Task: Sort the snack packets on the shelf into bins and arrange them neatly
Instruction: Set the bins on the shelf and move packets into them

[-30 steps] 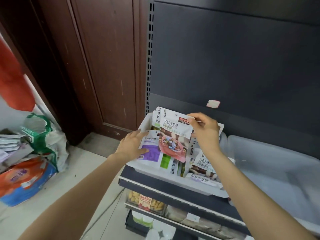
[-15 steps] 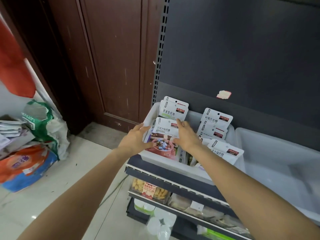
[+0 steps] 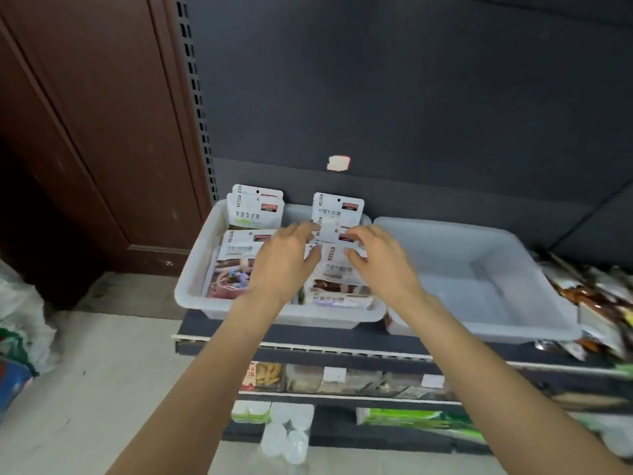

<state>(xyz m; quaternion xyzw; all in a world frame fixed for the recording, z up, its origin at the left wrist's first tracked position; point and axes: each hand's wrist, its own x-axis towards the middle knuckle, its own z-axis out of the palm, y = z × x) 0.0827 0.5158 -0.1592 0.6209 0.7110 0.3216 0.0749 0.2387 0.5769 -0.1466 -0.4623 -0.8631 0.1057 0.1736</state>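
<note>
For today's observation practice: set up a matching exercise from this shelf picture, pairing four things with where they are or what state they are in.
Things:
1. Left bin
2. Right bin
3. Pink-bowl packet
4. Loose packets

States or places:
A. piled on the shelf at the far right
B. holds no packets
C. lies in the front left of a bin
D. holds packets, some standing at the back

Pairs: 1-D, 2-B, 3-C, 4-A
</note>
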